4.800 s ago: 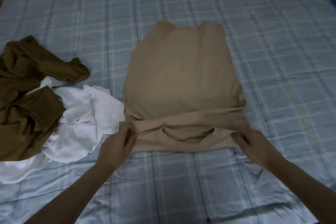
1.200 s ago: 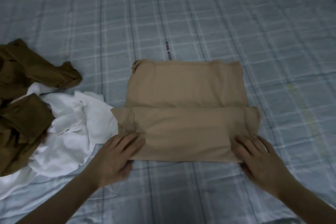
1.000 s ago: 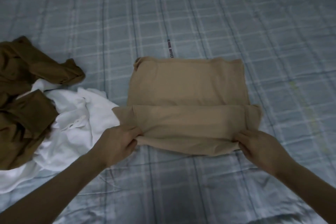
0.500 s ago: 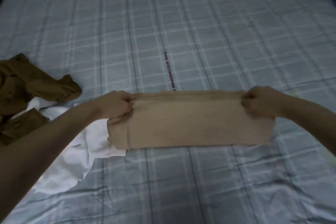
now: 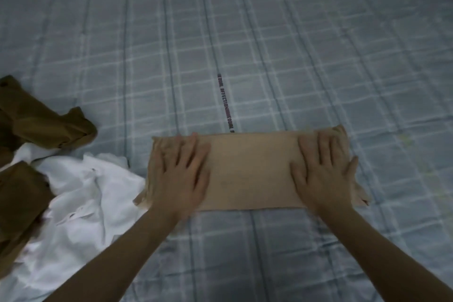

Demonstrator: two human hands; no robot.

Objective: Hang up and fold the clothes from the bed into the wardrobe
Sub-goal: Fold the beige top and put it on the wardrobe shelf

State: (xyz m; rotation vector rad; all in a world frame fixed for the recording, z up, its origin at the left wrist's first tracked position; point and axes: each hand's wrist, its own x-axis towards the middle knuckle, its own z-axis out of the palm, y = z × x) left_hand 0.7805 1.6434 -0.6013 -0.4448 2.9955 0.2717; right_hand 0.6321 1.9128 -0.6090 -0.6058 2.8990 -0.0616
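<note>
The tan garment [image 5: 250, 169] lies folded into a long flat band on the bed [image 5: 245, 32], its far edge just below the line of printed lettering [image 5: 226, 105] on the checked sheet. The left hand [image 5: 181, 174] lies flat on the garment's left end, fingers [image 5: 193, 147] straight and slightly spread; the right hand [image 5: 323, 171] presses the right end the same way. Just left of the garment sits a crumpled white garment [image 5: 81, 193], touching its edge, with a brown garment [image 5: 31, 130] heaped beyond that.
</note>
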